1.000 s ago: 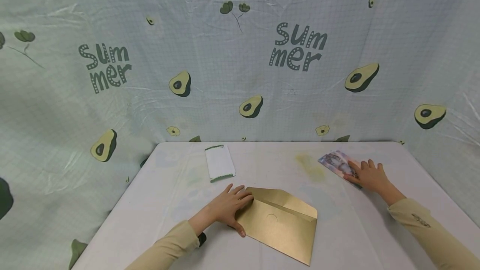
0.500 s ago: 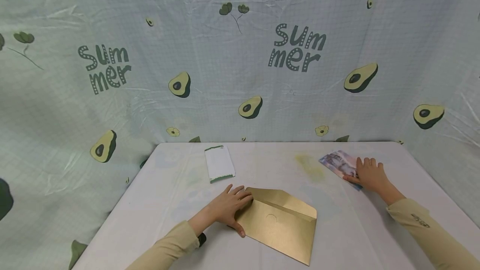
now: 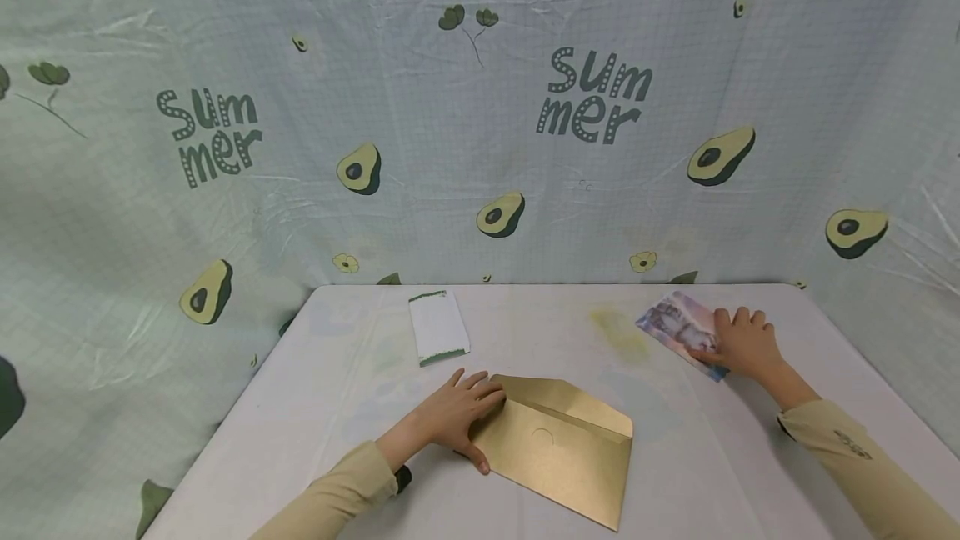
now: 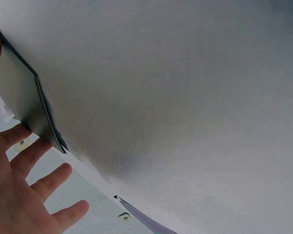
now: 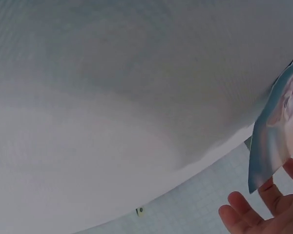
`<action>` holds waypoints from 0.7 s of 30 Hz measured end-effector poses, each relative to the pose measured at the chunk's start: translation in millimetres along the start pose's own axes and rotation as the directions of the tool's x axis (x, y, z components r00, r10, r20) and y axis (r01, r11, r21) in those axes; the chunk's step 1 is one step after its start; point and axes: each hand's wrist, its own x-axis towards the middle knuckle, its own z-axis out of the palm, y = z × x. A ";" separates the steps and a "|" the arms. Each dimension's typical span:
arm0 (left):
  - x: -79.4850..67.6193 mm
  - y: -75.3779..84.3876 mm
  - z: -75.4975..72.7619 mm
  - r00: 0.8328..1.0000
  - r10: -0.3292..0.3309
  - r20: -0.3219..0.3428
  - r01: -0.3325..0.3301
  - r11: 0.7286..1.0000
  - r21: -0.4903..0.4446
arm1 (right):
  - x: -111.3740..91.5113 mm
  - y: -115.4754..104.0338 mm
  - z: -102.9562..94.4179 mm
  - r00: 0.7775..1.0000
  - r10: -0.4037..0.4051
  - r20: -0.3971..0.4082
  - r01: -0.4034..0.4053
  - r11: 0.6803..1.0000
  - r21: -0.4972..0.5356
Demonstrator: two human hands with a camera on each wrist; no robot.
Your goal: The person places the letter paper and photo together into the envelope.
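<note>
A gold envelope [image 3: 566,461] lies on the table, its pointed flap [image 3: 566,398] folded open away from me. My left hand [image 3: 459,413] rests at its left end with fingers spread, thumb by the near corner and fingertips by the far one. In the left wrist view the fingers [image 4: 36,151] reach out fairly straight past the envelope's edge [image 4: 24,85]. At the far right, my right hand [image 3: 748,346] pinches a pink and blue picture card [image 3: 675,323] by its right edge. The right wrist view shows the card [image 5: 278,141] tilted, with fingertips at its edge.
A white card with green-patterned ends [image 3: 440,327] lies at the back left. A pale cloth covers the table [image 3: 375,407]. Behind it hangs a curtain [image 3: 420,123] printed with avocados and lettering.
My right hand's fingers have drawn in from the card's face to its right edge, and the card has shifted and tilted slightly. My left hand and the envelope stay put.
</note>
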 end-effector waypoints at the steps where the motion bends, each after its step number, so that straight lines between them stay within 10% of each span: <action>1: 0.0 0.0 0.2 1.000 -0.002 0.001 0.002 1.000 0.001 | -0.3 -0.4 -0.9 1.000 0.009 0.005 -0.009 1.000 0.013; 11: 0.1 0.6 0.6 1.000 0.001 -0.002 -0.001 1.000 -0.004 | -4.8 -0.4 -15.4 0.985 0.036 0.167 -0.068 0.980 0.189; 21: -0.2 0.4 0.1 1.000 -0.006 0.005 0.006 1.000 -0.006 | -9.0 6.5 -13.7 0.996 0.047 0.079 -0.081 0.861 0.502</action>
